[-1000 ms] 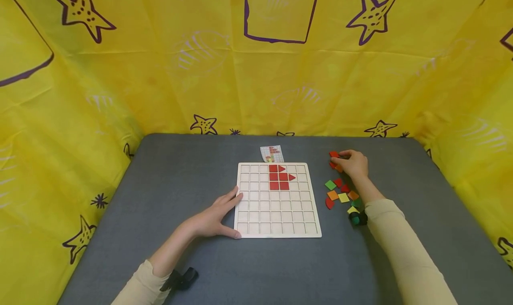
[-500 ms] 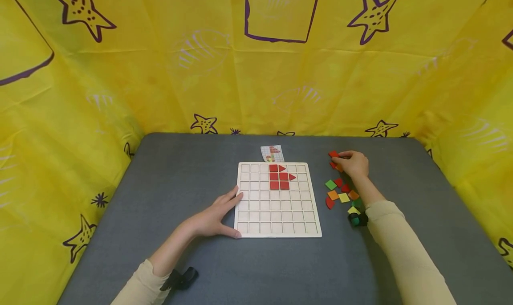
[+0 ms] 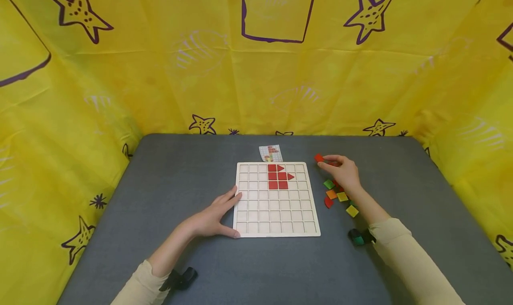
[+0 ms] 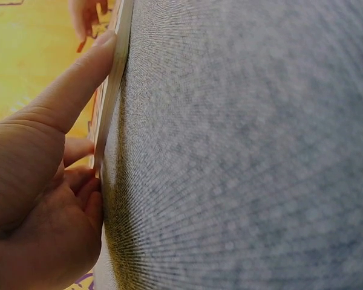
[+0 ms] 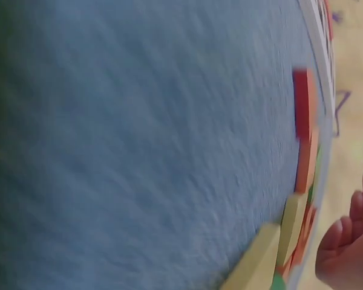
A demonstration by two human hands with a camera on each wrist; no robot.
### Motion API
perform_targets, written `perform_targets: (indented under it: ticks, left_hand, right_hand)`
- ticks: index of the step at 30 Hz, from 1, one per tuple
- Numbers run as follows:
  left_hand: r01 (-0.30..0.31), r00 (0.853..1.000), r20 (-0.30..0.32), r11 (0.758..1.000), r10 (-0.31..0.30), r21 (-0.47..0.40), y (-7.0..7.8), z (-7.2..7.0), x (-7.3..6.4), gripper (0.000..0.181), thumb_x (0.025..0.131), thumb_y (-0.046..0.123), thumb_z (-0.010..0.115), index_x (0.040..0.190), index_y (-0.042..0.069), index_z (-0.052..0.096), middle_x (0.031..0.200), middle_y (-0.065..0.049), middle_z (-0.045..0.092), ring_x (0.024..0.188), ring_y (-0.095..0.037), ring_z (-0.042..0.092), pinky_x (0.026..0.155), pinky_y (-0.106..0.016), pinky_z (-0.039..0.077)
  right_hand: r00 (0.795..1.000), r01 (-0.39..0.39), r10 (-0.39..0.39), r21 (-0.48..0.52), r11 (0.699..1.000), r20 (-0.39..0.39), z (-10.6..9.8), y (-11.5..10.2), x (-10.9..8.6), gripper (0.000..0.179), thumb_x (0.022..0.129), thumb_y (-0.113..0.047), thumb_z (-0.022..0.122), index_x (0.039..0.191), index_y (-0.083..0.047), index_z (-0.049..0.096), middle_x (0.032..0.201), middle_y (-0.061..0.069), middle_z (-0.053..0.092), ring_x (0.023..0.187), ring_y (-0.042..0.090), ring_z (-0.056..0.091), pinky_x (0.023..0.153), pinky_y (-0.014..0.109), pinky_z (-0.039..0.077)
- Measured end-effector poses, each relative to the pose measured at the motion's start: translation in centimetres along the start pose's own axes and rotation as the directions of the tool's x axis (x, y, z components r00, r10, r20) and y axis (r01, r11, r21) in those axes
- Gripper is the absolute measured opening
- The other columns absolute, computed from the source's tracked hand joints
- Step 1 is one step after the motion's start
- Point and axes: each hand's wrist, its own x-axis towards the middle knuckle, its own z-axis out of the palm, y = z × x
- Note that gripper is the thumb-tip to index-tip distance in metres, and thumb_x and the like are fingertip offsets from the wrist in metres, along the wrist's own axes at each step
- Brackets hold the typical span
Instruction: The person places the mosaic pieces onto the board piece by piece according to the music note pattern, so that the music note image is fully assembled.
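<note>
My left hand lies at the left side of a pale gridded board, fingers and straight thumb spread along its edge. In the left wrist view, the thumb touches the board's side. Red square and triangular tiles sit in the upper cells of the board. My right hand pinches a red tile between thumb and fingertips, right of the board's upper corner. Below that hand lie loose tiles, among them a green one, an orange one and a yellow one.
A small printed card with a coloured grid pattern lies at the board's far edge. The grey table stretches around everything. Yellow cloth with sea drawings hangs behind and at both sides.
My right hand has moved left and slightly nearer, carrying the red tile away from where it was. The left hand and the board stay in place.
</note>
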Motion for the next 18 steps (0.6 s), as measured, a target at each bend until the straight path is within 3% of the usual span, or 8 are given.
perform_targets:
  ticks: [5,10,18]
  left_hand:
    - [-0.001,1.0,0.0,1.0,0.001,-0.002,0.0,0.1,0.0,0.108,0.075,0.043,0.083,0.157,0.01,0.019,0.164,-0.008,0.0,0.146,-0.035,0.008,0.108,-0.057,0.023]
    - [0.002,1.0,-0.002,1.0,-0.002,-0.006,0.1,0.0,0.0,0.108,0.075,0.042,0.083,0.156,0.011,0.019,0.164,-0.007,-0.001,0.147,-0.034,0.008,0.109,-0.057,0.023]
    - [0.011,1.0,-0.003,1.0,-0.011,-0.004,0.1,0.1,0.0,0.109,0.074,0.044,0.083,0.157,0.013,0.019,0.164,-0.005,-0.001,0.147,-0.033,0.008,0.109,-0.057,0.023]
  right_hand:
    - [0.996,0.045,-0.047,0.032,0.998,0.069,0.9,-0.7,-1.5,0.052,0.082,-0.044,0.077,0.12,-0.01,0.068,0.12,0.013,0.058,0.101,0.028,0.049,0.08,0.038,0.041]
    - [0.984,0.131,-0.129,-0.006,0.991,0.125,2.0,-1.2,-2.4,0.043,0.082,-0.038,0.079,0.114,-0.011,0.07,0.115,0.011,0.063,0.1,0.027,0.053,0.084,0.04,0.041]
    - [0.938,0.269,-0.245,-0.068,0.961,0.247,3.1,-1.5,-3.0,0.034,0.081,-0.032,0.08,0.108,-0.013,0.074,0.115,0.008,0.064,0.109,0.029,0.05,0.093,0.048,0.038]
